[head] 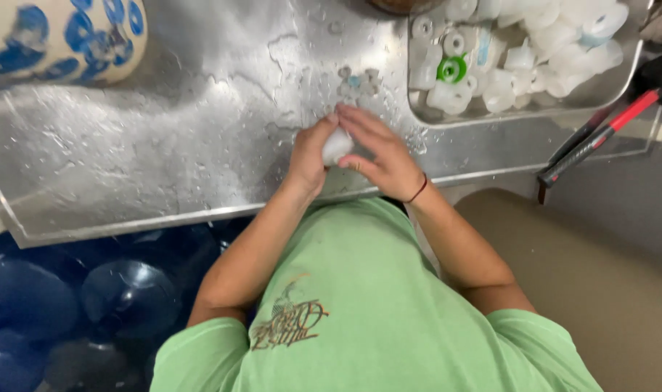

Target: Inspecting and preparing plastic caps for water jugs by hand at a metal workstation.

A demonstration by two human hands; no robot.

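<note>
Both hands meet over the wet metal counter [164, 138], and between them sits a small white cap [337, 146]. The left hand [311, 156] cups it from one side, fingers curled round it; the right hand [378, 156] closes on it from the other, fingertips laid across its top, thumb tucked below. So the cap is grasped by both hands at once, held just above the counter's near edge. A dark cord bracelet [419, 190] rings the right wrist.

Beyond the grip and off to its right stands a metal tray [607, 91] heaped with more white caps, one green cap [451, 69] among them. Just past the fingertips, a few small scraps [356, 80] lie on the wet surface. Farther right of the grip, a red and black tool [599, 138] leans by the tray's corner. Far to the left of the grip, a blue and white patterned jar [62, 33] rests on the counter. Below the left forearm, blue water jugs [128, 290] crowd together.
</note>
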